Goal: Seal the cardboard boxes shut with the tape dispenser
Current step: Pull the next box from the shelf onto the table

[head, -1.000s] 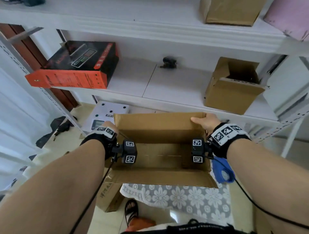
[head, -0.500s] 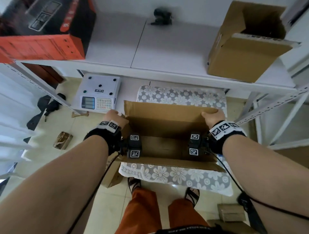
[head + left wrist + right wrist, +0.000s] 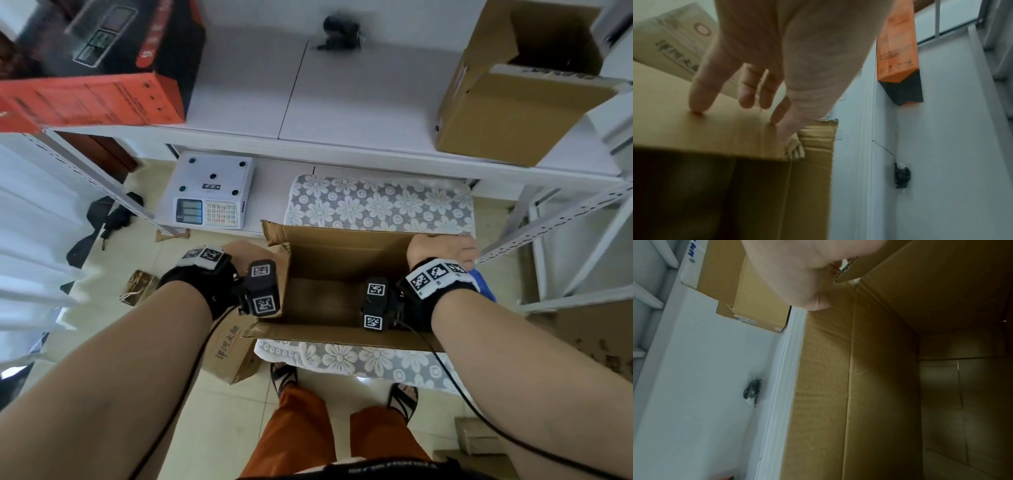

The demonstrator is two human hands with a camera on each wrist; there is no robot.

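The open cardboard box (image 3: 329,260) is sitting on a floral lace cloth (image 3: 376,205) at the centre of the head view, its 4 flaps unsealed and its inside showing bare. The left hand (image 3: 245,251) is lying at the box's 9 o'clock side; in the left wrist view its straight fingers (image 3: 701,91) are pressing down on the side flap (image 3: 715,126), tips touching the cardboard without curling round it. The right hand (image 3: 442,250) is sitting at the box's 2 o'clock corner, and the right wrist view is showing its thumb (image 3: 803,293) against the inner wall with a flap edge under the palm; whether those fingers are wrapping the edge I cannot tell. A blue object (image 3: 483,284) is peeking out at 3 o'clock behind the right wrist, too hidden to identify. A white scale (image 3: 212,192) is lying at 10 o'clock, and an orange-and-black carton (image 3: 92,99) is resting on the shelf (image 3: 342,96) at 11 o'clock, with another open brown box (image 3: 513,102) at 1 o'clock.
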